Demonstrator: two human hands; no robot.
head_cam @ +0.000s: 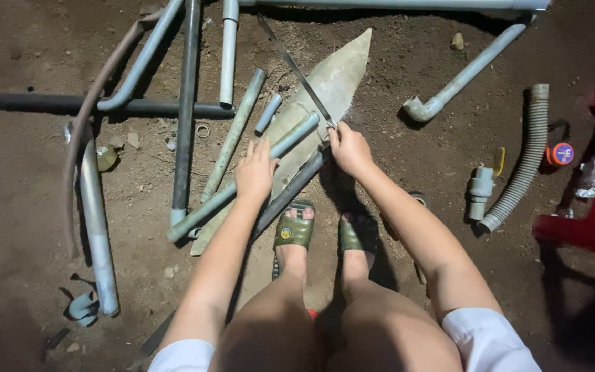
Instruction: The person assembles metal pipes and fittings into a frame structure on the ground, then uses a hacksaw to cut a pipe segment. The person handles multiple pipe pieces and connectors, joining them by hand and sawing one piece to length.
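Crouched on the dirt floor, the person is sawing: the left hand (255, 172) presses flat, fingers spread, on a grey plastic pipe (242, 180) laid across a pointed slab (325, 86), while the right hand (350, 148) grips a hacksaw blade (296, 70) near the pipe's end. The cut seems underway; next it needs steady strokes and firm pinning.

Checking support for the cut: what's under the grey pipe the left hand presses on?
The grey pipe lies across a pointed flat slab on the dirt, a dark pipe alongside. The left hand covers the contact beneath it.
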